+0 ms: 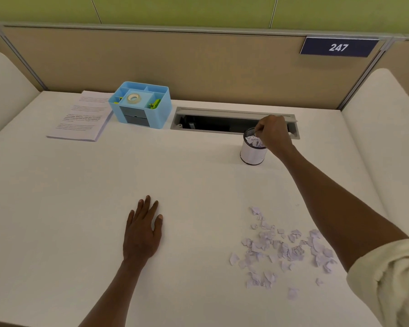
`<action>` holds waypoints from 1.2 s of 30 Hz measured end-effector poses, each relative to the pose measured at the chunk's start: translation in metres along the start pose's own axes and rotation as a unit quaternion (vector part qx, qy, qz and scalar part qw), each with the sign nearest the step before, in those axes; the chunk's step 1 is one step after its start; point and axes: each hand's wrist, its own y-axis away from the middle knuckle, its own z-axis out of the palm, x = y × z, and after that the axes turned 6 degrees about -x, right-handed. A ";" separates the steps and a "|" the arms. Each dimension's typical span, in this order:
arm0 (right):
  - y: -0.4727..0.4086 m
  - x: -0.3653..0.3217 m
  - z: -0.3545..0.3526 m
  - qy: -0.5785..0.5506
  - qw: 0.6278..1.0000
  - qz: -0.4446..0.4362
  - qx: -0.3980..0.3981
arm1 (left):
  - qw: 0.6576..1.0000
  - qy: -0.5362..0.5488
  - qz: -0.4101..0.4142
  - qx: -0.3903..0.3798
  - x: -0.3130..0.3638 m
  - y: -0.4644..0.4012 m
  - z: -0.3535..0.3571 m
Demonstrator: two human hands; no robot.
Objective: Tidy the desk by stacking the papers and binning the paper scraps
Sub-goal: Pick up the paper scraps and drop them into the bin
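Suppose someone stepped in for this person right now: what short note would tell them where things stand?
Left hand: flat on the desk, fingers straight, holding nothing.
Right hand: over the small bin, fingers curled at its mouth; whether it holds scraps cannot be told.
Done: papers stacked at far left, beside the blue organizer; some scraps are in the bin.
Left: a loose pile of paper scraps lies near the right forearm, to be binned.

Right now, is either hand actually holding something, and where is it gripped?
The left hand lies flat on the desk, holding nothing. The right hand is over the bin; whether its curled fingers pinch scraps cannot be told.
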 end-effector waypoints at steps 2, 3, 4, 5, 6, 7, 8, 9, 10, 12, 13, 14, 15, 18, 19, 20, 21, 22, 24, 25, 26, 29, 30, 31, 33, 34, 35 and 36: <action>0.006 0.000 0.000 -0.010 1.000 -0.016 -0.001 | 1.000 -0.001 0.001 0.000 -0.001 0.000 0.000; 0.011 0.000 0.000 -0.021 0.999 -0.024 0.014 | 1.000 -0.001 0.002 0.001 -0.001 0.000 0.000; 0.018 -0.003 0.001 -0.034 0.998 -0.031 0.037 | 1.000 0.000 0.003 0.002 -0.002 0.000 0.000; 0.026 -0.005 0.001 -0.049 0.996 -0.039 0.059 | 1.000 0.001 0.004 0.003 -0.002 0.000 0.000; 0.036 -0.006 0.003 -0.062 0.994 -0.050 0.071 | 1.000 0.001 0.005 0.004 -0.002 0.000 0.001; 0.047 -0.006 0.007 -0.069 0.994 -0.060 0.063 | 1.000 0.000 0.005 0.005 -0.002 0.001 0.001; 0.058 -0.004 0.012 -0.066 0.995 -0.069 0.030 | 1.000 0.000 0.005 0.006 -0.002 0.000 0.002; 0.070 -0.001 0.019 -0.055 0.995 -0.076 -0.030 | 1.000 -0.001 0.005 0.006 -0.002 0.000 0.002; 0.082 0.005 0.028 -0.037 0.990 -0.086 -0.105 | 1.000 -0.002 0.005 0.005 -0.003 0.000 0.002; 0.110 0.016 0.045 0.009 0.966 -0.103 -0.237 | 1.000 -0.002 0.003 0.006 -0.005 -0.001 0.003; 0.123 0.022 0.053 0.026 0.957 -0.109 -0.268 | 1.000 -0.002 0.002 0.006 -0.005 -0.001 0.003; 0.136 0.028 0.060 0.037 0.954 -0.120 -0.272 | 1.000 -0.002 0.003 0.005 -0.005 -0.001 0.003; 0.147 0.033 0.064 0.043 0.955 -0.137 -0.258 | 1.000 -0.002 0.004 0.005 -0.005 -0.001 0.004; 0.180 0.047 0.071 0.045 0.963 -0.170 -0.203 | 1.000 -0.001 0.007 0.006 -0.004 -0.001 0.003; 0.189 0.051 0.072 0.046 0.964 -0.178 -0.192 | 1.000 0.001 0.007 0.006 -0.004 -0.001 0.003; 0.198 0.053 0.071 0.047 0.964 -0.180 -0.188 | 1.000 0.002 0.006 0.005 -0.004 0.000 0.003; 0.205 0.055 0.069 0.044 0.965 -0.174 -0.192 | 1.000 0.002 0.006 0.005 -0.004 0.000 0.003; 0.211 0.056 0.066 0.039 0.966 -0.164 -0.198 | 1.000 0.002 0.006 0.005 -0.004 0.000 0.003; 0.219 0.057 0.058 0.025 0.970 -0.137 -0.200 | 1.000 0.003 0.005 0.005 -0.004 0.000 0.003; 0.223 0.057 0.055 0.021 0.972 -0.117 -0.201 | 1.000 0.002 0.005 0.004 -0.004 0.000 0.003; 0.228 0.056 0.053 0.018 0.973 -0.093 -0.211 | 1.000 0.001 0.004 0.004 -0.004 0.000 0.003; 0.243 0.052 0.051 0.034 0.954 -0.049 -0.295 | 1.000 0.000 0.002 0.003 -0.003 0.000 0.003; 0.248 0.050 0.053 0.051 0.947 -0.049 -0.312 | 1.000 0.001 0.002 0.003 -0.003 0.000 0.003; 0.254 0.048 0.054 0.067 0.946 -0.052 -0.313 | 1.000 0.002 0.003 0.003 -0.003 0.001 0.003; 0.264 0.043 0.058 0.076 0.954 -0.059 -0.284 | 1.000 0.002 0.004 0.003 -0.003 0.001 0.002; 0.268 0.040 0.059 0.066 0.961 -0.055 -0.262 | 1.000 0.002 0.004 0.003 -0.003 0.001 0.002; 0.273 0.037 0.060 0.061 0.968 -0.051 -0.239 | 1.000 0.001 0.003 0.002 -0.003 0.001 0.002; 0.277 0.034 0.061 0.073 0.971 -0.054 -0.219 | 1.000 0.000 0.003 0.001 -0.003 0.001 0.002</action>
